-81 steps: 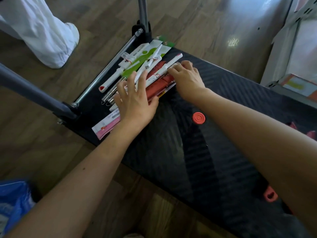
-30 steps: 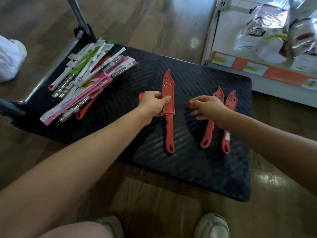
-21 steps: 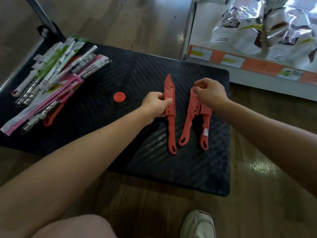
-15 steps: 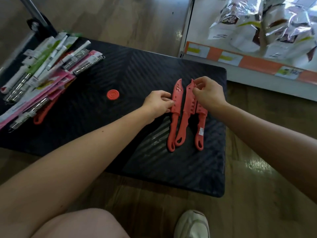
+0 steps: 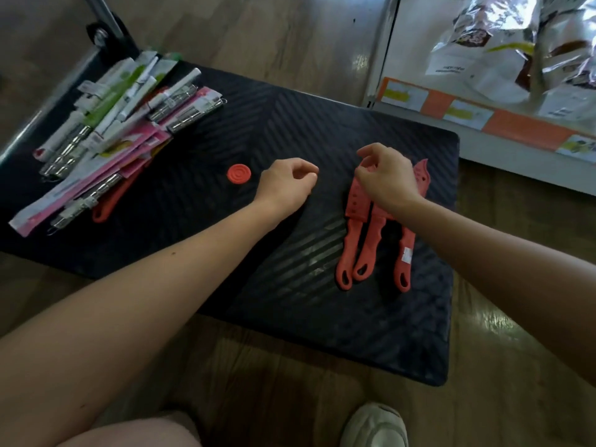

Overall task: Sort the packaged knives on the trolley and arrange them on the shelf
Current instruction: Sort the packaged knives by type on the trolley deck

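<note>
Three red sheathed knives [image 5: 371, 246] lie side by side on the right part of the black trolley deck [image 5: 200, 201], handles toward me. My right hand [image 5: 385, 179] hovers over their blades with loosely curled fingers, holding nothing. My left hand [image 5: 285, 185] is lifted a little left of them, also empty with relaxed curled fingers. A pile of packaged knives [image 5: 106, 130] in pink, green and white cards lies at the deck's far left, with one red knife [image 5: 113, 201] poking out underneath.
A small red round disc [image 5: 238, 173] sits on the deck near my left hand. The trolley handle post [image 5: 106, 24] rises at the far left. A shelf base [image 5: 483, 124] with foil bags [image 5: 516, 46] stands at the right. My shoe [image 5: 374, 427] is below.
My left hand set its red knife beside the other two and let go, then drew back left. My right hand released the knives and lifted above the blades.
</note>
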Available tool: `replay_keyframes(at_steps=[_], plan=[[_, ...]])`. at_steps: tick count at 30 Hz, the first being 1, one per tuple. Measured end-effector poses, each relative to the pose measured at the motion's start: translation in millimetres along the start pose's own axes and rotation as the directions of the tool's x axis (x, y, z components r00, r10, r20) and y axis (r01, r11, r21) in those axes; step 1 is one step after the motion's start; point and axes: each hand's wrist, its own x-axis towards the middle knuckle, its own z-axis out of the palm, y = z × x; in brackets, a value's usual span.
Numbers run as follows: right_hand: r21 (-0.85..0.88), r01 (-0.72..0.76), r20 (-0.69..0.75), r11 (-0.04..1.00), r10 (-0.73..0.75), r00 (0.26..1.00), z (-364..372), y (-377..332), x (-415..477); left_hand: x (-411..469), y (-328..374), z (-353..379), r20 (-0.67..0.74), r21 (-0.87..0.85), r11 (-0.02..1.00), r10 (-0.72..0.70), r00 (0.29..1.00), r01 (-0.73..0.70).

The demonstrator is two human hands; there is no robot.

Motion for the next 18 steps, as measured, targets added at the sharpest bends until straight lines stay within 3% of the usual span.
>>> replay_keyframes(at_steps=[6, 13, 18], plan=[[-0.057, 0.108, 0.090, 0.992, -0.103, 0.991, 30.2, -39.9, 4.1, 0.1, -24.1, -56.3, -0.230, 0.103, 0.992, -0.046, 0.972, 0.072], [-0.101, 0.225, 0.238, 0.969, -0.196, 0.951, 73.0, -85.9, 3.6, -12.9, -59.8, -100.5, -0.283, 0.181, 0.974, -0.081, 0.956, 0.136], [-0.108, 0.263, 0.246, 0.959, -0.231, 0.941, 93.3, -109.9, 5.8, -14.6, -71.2, -122.9, -0.345, 0.186, 0.969, -0.089, 0.935, 0.161]])
